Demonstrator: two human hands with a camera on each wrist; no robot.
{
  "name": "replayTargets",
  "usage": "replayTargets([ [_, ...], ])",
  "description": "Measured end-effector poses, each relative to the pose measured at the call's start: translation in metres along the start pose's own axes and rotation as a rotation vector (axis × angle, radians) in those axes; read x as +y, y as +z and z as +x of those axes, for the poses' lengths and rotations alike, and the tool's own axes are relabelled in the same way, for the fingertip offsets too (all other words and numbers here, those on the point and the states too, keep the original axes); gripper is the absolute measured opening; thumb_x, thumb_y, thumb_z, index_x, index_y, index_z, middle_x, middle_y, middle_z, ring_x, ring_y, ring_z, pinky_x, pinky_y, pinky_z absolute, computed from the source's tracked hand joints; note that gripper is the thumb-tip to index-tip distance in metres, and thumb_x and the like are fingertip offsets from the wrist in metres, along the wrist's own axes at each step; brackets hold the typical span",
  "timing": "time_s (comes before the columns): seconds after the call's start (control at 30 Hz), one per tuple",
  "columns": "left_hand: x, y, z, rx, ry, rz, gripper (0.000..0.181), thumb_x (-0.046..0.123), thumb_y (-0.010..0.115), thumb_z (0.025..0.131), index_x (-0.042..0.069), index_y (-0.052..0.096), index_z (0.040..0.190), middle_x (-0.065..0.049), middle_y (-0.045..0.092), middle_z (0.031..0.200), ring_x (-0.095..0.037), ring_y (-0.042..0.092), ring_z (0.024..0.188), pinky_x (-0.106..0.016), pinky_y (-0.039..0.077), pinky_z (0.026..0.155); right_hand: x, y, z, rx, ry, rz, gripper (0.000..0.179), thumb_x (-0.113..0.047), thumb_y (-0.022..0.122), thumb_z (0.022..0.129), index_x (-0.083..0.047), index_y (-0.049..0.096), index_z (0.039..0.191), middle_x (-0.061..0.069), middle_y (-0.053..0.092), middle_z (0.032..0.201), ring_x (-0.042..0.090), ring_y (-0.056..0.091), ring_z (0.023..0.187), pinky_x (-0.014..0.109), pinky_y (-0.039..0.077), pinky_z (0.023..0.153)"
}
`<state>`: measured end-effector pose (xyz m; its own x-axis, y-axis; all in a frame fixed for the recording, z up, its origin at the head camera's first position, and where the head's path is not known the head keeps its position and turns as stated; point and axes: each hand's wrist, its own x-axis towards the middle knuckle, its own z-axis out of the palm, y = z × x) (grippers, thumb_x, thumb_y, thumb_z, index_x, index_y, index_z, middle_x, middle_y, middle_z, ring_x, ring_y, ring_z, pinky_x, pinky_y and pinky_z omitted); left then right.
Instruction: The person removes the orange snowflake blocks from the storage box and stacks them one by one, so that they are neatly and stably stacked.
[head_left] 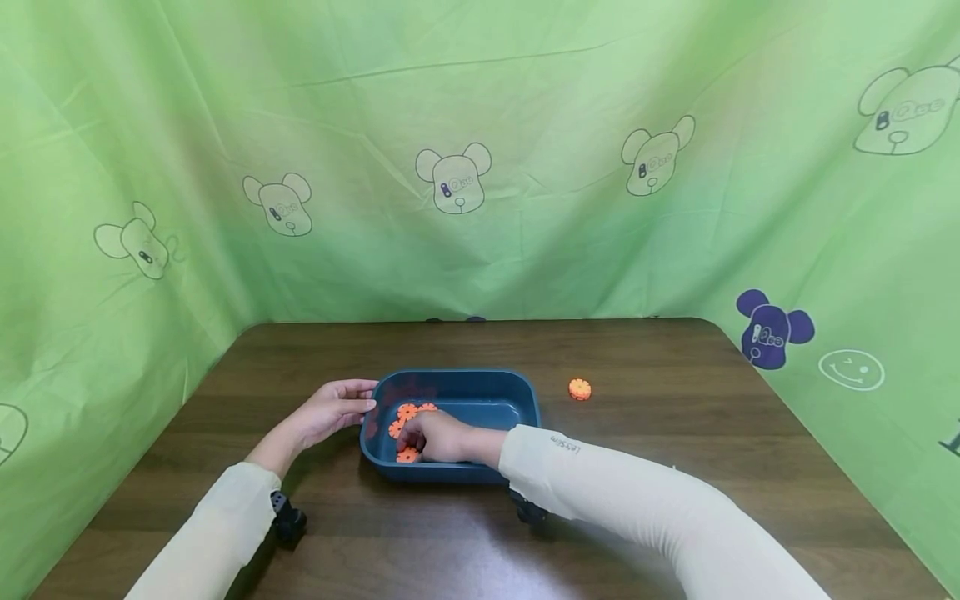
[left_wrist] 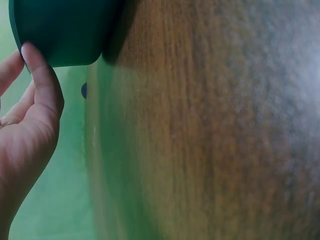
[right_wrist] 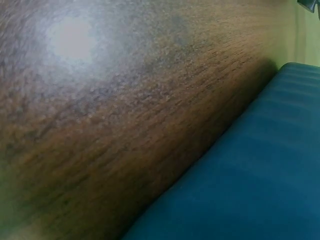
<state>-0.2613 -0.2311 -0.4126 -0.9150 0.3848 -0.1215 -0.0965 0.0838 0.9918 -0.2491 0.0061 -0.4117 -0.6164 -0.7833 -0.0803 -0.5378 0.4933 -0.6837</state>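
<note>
A blue rectangular tub (head_left: pixel 480 472) stands on the table, its outer wall (right_wrist: pixel 250 185) filling the lower right of the right wrist view. My left hand (head_left: pixel 335 410) pinches its left rim, with the thumb against the outside in the left wrist view. Inside, at the left end, lie several orange flower-shaped pieces (head_left: pixel 407 412). My right hand (head_left: pixel 441 437) reaches over the near rim, its curled fingers pointing down among these pieces. Whether the fingertips hold one, I cannot tell. The right wrist view does not show this hand.
Right of the tub, another orange flower-shaped piece (head_left: pixel 580 389) lies on the brown wooden table (head_left: pixel 637 358). A green cloth (head_left: pixel 525 250) with mouse-head drawings hangs behind the table and along both sides.
</note>
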Motion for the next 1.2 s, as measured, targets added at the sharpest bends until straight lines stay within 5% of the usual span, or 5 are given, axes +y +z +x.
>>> replayTargets([
  [0.27,0.0012,0.0003,-0.0004,0.001,-0.011,0.014,0.053,0.007,0.059,0.096,-0.014,0.038,0.140,-0.019,0.058,0.127,-0.013,0.063,0.097,-0.028,0.052,0.082,-0.0003,-0.0013,-0.0003,0.008,0.039,-0.020,0.024,0.014,0.065,0.082,-0.002,0.069,0.099,0.000,0.063,0.088,0.007,0.053,0.075,0.019,0.048,0.072],
  [0.57,0.0024,0.0015,-0.0003,0.002,-0.020,0.011,0.054,0.007,0.060,0.096,-0.014,0.038,0.140,-0.023,0.055,0.131,-0.016,0.063,0.099,-0.028,0.053,0.083,0.0014,-0.0018,-0.0015,0.046,0.088,0.000,0.016,-0.004,0.074,0.085,-0.007,0.069,0.099,-0.004,0.061,0.083,0.007,0.054,0.075,0.021,0.047,0.073],
  [0.87,0.0019,0.0000,-0.0008,-0.014,-0.018,0.005,0.053,0.007,0.059,0.097,-0.014,0.038,0.141,-0.021,0.056,0.130,-0.016,0.063,0.099,-0.031,0.052,0.085,0.0000,-0.0040,-0.0024,-0.053,-0.058,-0.121,0.040,-0.004,0.071,0.088,-0.008,0.065,0.127,0.001,0.067,0.102,0.008,0.052,0.080,0.020,0.046,0.079],
  [1.2,0.0033,0.0004,-0.0008,-0.008,-0.018,0.008,0.053,0.007,0.059,0.096,-0.014,0.038,0.140,-0.022,0.056,0.129,-0.015,0.063,0.098,-0.028,0.053,0.082,-0.0030,-0.0063,-0.0043,-0.007,0.007,-0.099,0.027,0.000,0.071,0.087,-0.009,0.071,0.112,-0.001,0.066,0.094,0.011,0.056,0.083,0.023,0.047,0.081],
])
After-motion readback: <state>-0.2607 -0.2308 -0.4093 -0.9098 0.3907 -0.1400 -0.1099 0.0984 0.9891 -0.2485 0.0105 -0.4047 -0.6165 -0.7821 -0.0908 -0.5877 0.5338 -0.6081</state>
